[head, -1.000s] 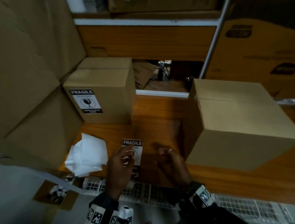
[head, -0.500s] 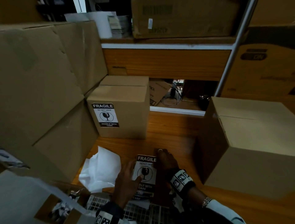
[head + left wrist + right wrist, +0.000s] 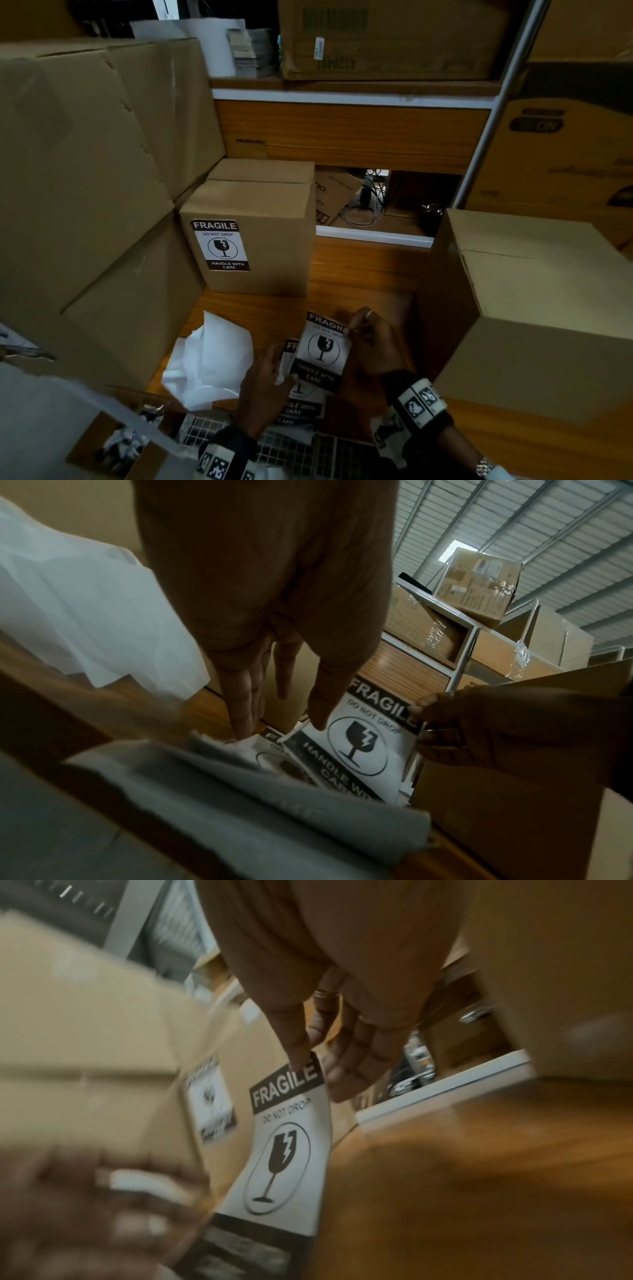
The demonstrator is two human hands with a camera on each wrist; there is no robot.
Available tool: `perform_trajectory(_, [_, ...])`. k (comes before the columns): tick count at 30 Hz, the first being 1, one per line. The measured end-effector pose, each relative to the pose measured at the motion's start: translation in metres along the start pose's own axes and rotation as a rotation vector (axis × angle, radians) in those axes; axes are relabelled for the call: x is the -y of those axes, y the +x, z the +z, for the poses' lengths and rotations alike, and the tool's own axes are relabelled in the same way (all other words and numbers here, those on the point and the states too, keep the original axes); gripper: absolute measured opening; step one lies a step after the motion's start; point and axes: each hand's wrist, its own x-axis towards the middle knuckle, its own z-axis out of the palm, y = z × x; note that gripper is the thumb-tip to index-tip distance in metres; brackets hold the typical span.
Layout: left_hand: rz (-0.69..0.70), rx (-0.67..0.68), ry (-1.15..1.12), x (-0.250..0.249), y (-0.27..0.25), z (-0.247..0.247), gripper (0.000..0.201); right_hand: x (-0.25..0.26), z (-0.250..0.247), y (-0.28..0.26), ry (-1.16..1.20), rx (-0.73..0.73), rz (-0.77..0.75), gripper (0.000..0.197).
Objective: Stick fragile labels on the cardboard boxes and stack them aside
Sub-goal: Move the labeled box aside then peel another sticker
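Note:
A black-and-white fragile label (image 3: 320, 349) (image 3: 287, 1150) is lifted off a stack of labels (image 3: 301, 406) at the table's front edge. My right hand (image 3: 352, 330) (image 3: 315, 1074) pinches its top right corner. My left hand (image 3: 279, 363) (image 3: 281, 723) lies beside it with straight fingers pressing on the stack, the thumb at the lifted label's left edge. A small cardboard box (image 3: 274, 212) with a fragile label (image 3: 221, 245) on its front stands at the back left. A larger box without a label (image 3: 534, 308) stands on the right, close to my right hand.
Crumpled white paper (image 3: 209, 363) lies left of the stack on the wooden table (image 3: 359, 274). Large cardboard boxes (image 3: 85, 188) wall in the left side. A shelf with cartons (image 3: 376, 41) runs above. A wire grid (image 3: 291, 448) and a small open box of scraps (image 3: 116, 445) sit below the table's edge.
My right hand came onto the top label's upper right corner and has peeled it up from the stack. My left hand stayed on the stack. The head view tilted upward.

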Motion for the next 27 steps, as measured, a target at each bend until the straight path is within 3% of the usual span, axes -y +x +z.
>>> perform_trajectory(6, [0.05,-0.037,-0.172,-0.058,-0.01,-0.009,0.055,0.028,-0.055,-0.039,0.274,-0.054,0.011,0.025])
perform_trajectory(9, [0.123,0.025,-0.292,-0.104,-0.021,-0.006,0.058,0.045,-0.079,-0.066,0.382,-0.015,0.061,0.035])
perform_trajectory(13, [0.137,0.133,-0.38,-0.137,-0.028,0.019,0.057,0.054,-0.105,-0.099,0.414,0.001,0.137,0.045])
perform_trajectory(17, [0.112,0.285,-0.456,-0.157,-0.038,0.049,0.043,0.052,-0.13,-0.129,0.399,-0.132,0.171,0.032])
perform_trajectory(22, [0.131,0.342,-0.487,-0.167,-0.055,0.075,0.035,0.036,-0.153,-0.159,0.28,-0.256,0.115,0.012])
perform_trajectory(27, [0.209,0.472,-0.453,-0.187,-0.077,0.089,0.021,0.021,-0.176,-0.178,0.223,-0.27,0.003,0.019])
